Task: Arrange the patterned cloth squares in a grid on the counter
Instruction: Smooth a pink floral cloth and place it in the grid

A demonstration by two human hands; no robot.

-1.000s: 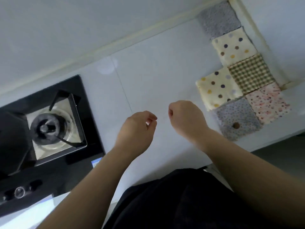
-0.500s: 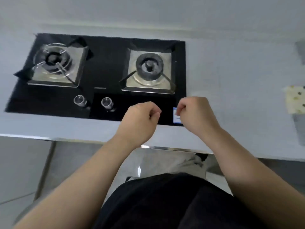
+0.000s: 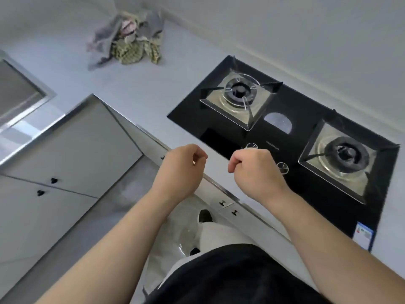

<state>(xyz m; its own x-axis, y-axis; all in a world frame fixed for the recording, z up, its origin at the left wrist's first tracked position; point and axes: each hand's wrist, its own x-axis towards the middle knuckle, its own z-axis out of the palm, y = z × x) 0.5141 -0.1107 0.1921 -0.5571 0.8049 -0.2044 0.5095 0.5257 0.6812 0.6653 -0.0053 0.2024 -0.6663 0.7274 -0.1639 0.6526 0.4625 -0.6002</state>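
Observation:
A crumpled heap of patterned cloth squares (image 3: 128, 39) lies in the far corner of the pale counter (image 3: 135, 93), with grey, pink and green-checked pieces showing. My left hand (image 3: 183, 167) hovers over the counter's front edge, fingers curled shut, nothing in it. My right hand (image 3: 255, 170) is a closed fist beside it, above the hob's knobs, also holding nothing. Both hands are far from the heap. The laid-out grid of squares is out of view.
A black two-burner gas hob (image 3: 291, 137) fills the counter at the right, with knobs near my right hand. A steel sink edge (image 3: 24, 84) shows at the left. Cabinet doors (image 3: 72, 154) and floor lie below.
My view has swung left from the grid of squares, past the hob, to the counter corner with the cloth heap. Both hands stay curled shut in front of me.

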